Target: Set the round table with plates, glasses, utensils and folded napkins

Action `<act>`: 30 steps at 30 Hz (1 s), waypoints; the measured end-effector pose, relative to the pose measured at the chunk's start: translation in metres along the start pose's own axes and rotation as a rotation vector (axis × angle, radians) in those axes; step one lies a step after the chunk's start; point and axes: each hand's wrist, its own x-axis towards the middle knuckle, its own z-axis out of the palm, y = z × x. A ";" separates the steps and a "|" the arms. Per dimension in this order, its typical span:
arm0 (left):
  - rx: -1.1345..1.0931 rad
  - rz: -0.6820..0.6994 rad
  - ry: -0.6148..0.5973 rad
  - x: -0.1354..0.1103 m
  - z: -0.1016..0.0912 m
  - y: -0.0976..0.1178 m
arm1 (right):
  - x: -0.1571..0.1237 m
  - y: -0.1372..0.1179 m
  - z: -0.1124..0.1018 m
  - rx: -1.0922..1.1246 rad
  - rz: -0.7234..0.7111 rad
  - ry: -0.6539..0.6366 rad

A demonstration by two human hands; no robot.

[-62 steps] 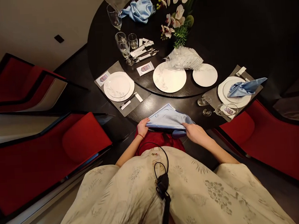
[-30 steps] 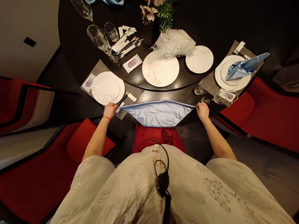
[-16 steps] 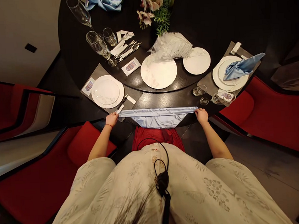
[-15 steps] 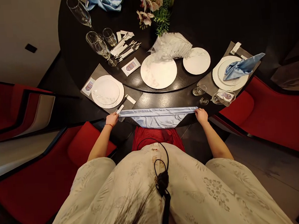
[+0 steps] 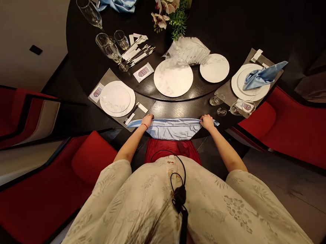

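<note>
Napkin: light-blue cloth (image 5: 172, 128) lying flat at the near edge of the dark round worktop (image 5: 175, 108), near point hanging off toward the person.
Long axis: left-right, parallel to worktop edge; far edge folded into a narrow band.
Left hand: (image 5: 147, 120) on the band, in from the left tip; fingers curled down, holding the fold.
Right hand: (image 5: 207, 122) on the band, in from the right tip; fingers closed on the fold likewise.
Spacing: hands about evenly off the cloth's middle.
Nearby: placemat (image 5: 146, 100) with plate (image 5: 117, 98) beyond left hand; glasses (image 5: 222, 111) just beyond right hand.
</note>
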 end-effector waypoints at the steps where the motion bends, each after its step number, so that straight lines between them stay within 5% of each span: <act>1: 0.008 0.008 -0.012 -0.001 0.000 -0.001 | -0.004 0.003 -0.002 0.019 -0.016 -0.003; 6: -0.031 0.142 0.007 -0.019 -0.022 -0.005 | -0.052 0.024 -0.028 0.265 0.065 0.089; 12: -0.232 0.462 0.386 -0.012 -0.119 0.028 | -0.170 0.046 -0.130 0.464 0.067 0.297; 15: -0.357 0.587 0.598 0.011 -0.166 0.046 | -0.226 0.021 -0.172 0.406 -0.174 0.233; 18: -0.452 0.624 0.674 0.045 -0.183 0.051 | -0.250 -0.031 -0.167 0.246 -0.381 0.134; 21: -0.459 0.594 0.617 0.082 -0.167 0.044 | -0.240 -0.092 -0.123 0.037 -0.421 0.009; 25: -0.320 0.376 0.460 0.099 -0.113 0.035 | -0.199 -0.153 -0.055 -0.053 -0.462 -0.246; 28: -0.282 0.231 0.451 0.061 -0.060 0.039 | -0.166 -0.178 -0.024 -0.051 -0.439 -0.399; 30: -0.348 0.306 0.319 0.017 -0.021 0.046 | -0.144 -0.191 -0.016 -0.059 -0.416 -0.444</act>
